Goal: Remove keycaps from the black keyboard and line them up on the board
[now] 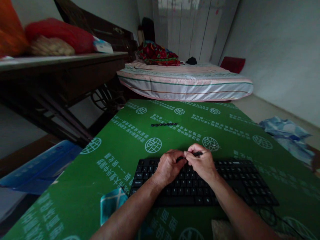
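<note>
A black keyboard (225,181) lies on a green printed table cover (105,156). Both hands hover over the keyboard's far edge, fingers touching each other. My left hand (168,166) is curled, its fingertips pinched against something small and dark that I cannot make out. My right hand (202,161) is closed on a thin black tool (198,154) that sticks out to the right past its fingers. A row of small black keycaps (163,124) lies on the cover beyond the hands, apart from them.
A dark wooden table (62,71) with red and orange bundles stands at the left. A bed (185,83) with a striped mattress is behind the green table. A blue board (42,165) lies at lower left, blue cloth (287,131) at right. A cable (272,218) runs from the keyboard.
</note>
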The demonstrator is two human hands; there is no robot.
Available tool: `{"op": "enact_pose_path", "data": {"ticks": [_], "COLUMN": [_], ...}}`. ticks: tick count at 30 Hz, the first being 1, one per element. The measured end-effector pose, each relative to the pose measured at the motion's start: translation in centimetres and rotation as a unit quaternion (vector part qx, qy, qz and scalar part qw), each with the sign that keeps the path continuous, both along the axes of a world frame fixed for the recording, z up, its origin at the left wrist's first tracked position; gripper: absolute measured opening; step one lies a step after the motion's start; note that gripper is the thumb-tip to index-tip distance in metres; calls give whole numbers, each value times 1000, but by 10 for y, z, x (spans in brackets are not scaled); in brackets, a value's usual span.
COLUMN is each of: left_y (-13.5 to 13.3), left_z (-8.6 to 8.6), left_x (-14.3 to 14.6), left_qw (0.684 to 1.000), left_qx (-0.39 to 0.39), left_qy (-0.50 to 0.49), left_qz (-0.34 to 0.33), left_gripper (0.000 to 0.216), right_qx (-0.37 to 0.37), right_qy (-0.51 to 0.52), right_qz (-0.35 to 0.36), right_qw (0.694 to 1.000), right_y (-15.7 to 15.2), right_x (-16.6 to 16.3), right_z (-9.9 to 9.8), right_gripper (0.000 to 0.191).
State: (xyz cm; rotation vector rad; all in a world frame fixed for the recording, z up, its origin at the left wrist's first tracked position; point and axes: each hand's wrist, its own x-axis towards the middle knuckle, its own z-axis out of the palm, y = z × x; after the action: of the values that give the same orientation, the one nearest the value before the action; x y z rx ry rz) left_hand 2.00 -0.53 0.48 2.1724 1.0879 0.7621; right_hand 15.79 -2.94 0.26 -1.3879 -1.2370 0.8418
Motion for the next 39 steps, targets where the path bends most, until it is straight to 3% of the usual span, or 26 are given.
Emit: {"op": "enact_pose_path", "data": {"ticks": [12, 17, 21, 25, 28, 34, 39], "left_y": [1, 3, 4, 5, 6, 5, 3], "left_z": [7, 3, 4, 8, 8, 7, 11], "left_x": [-2, -1, -2, -3, -5, -6, -8], "left_qw": [975, 944, 900, 889, 879, 863, 854], "left_qx": [-151, -210, -267, -271, -283, -307, -326], "left_qy": [-164, -250, -337, -359, -375, -397, -403], "left_qz": [-26, 51, 76, 80, 79, 56, 40], "left_gripper": [13, 30, 23, 15, 15, 15, 15], "right_qx": [24, 16, -9, -37, -34, 90, 123], "right_qy": [24, 124, 157, 135, 95, -14, -84], "right_qz": [40, 40, 65, 83, 106, 122, 115], "right_qw": [999, 991, 985, 987, 989, 988, 982], "right_y": [-3, -2, -4, -4, -4, -4, -3], "right_x": [3, 5, 8, 9, 9, 6, 6], "right_z": [6, 8, 8, 6, 3, -4, -4], "right_gripper": [25, 35, 48, 53, 44, 24, 17]}}
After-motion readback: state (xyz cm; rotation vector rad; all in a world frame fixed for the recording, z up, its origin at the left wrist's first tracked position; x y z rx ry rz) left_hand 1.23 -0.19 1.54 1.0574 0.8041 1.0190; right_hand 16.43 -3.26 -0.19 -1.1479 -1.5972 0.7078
